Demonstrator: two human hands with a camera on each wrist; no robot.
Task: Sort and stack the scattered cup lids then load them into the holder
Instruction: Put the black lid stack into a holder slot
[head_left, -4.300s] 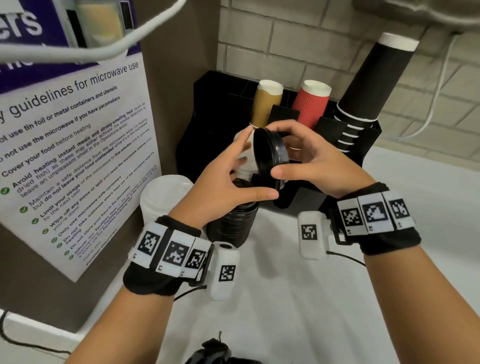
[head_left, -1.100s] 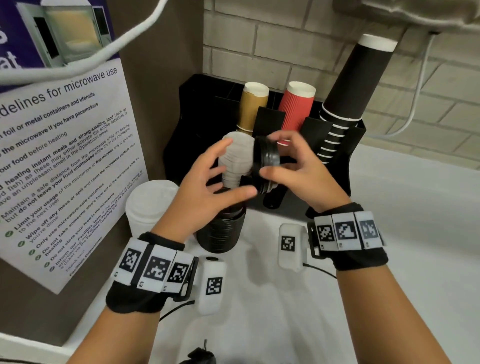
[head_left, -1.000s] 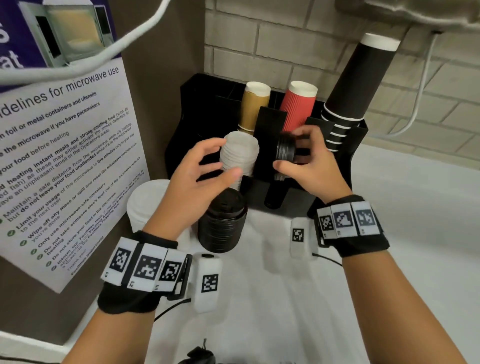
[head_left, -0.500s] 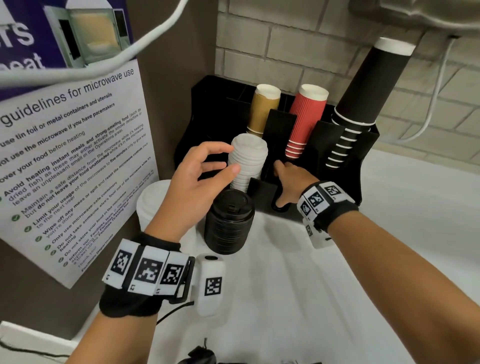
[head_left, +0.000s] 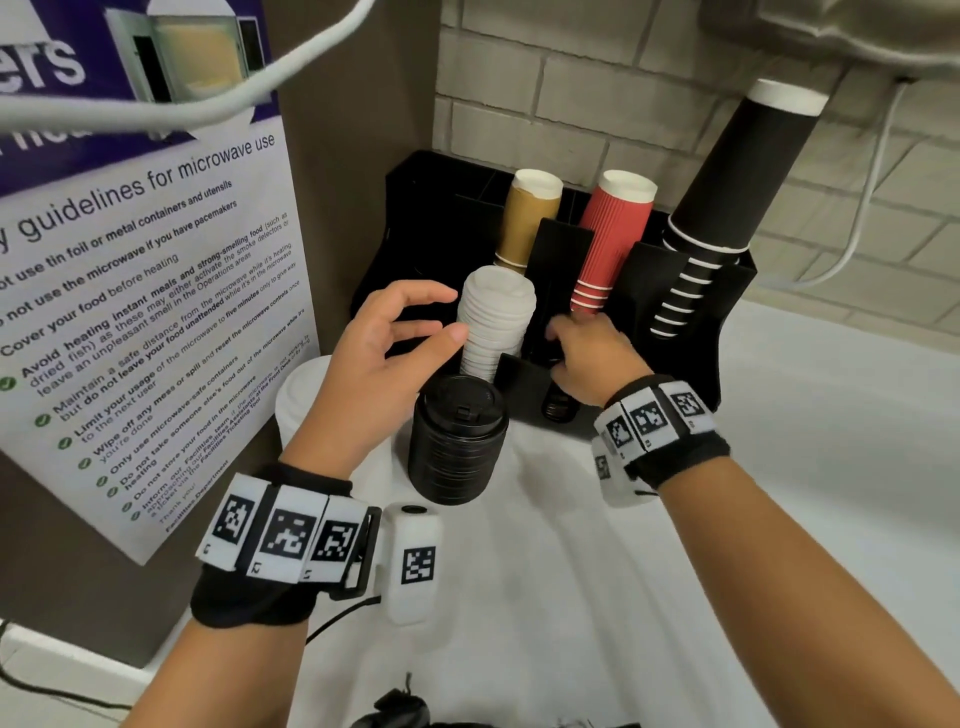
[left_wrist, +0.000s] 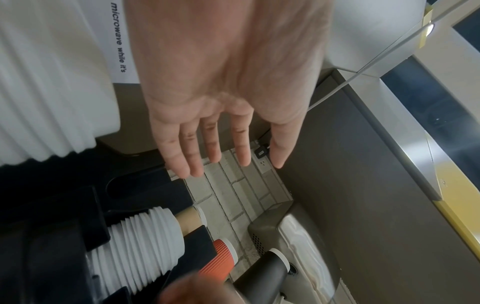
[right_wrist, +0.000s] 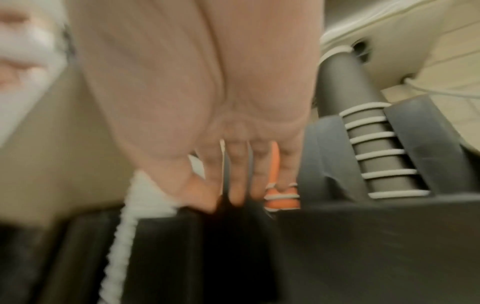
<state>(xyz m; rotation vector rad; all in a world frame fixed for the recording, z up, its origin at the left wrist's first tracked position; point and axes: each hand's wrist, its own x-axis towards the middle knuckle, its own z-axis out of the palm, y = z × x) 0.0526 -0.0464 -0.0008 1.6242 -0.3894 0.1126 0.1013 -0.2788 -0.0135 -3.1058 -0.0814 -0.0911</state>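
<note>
On the counter: black lids stand in a stack, white lids just behind it.
Holder: more white lids lean in a front slot.
Left hand: fingers loose, holds nothing, beside those lids.
Right hand: reaches into the next slot; fingers hidden, cannot tell its hold.

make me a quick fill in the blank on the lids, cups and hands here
1. The lid stack standing on the counter in front of the holder is ____ in colour.
2. The cups just behind the right hand are ____.
3. The lids loaded in the holder next to the left hand are ____.
4. The tallest cup stack is ____ with white rims.

Missing words: black; red; white; black
</note>
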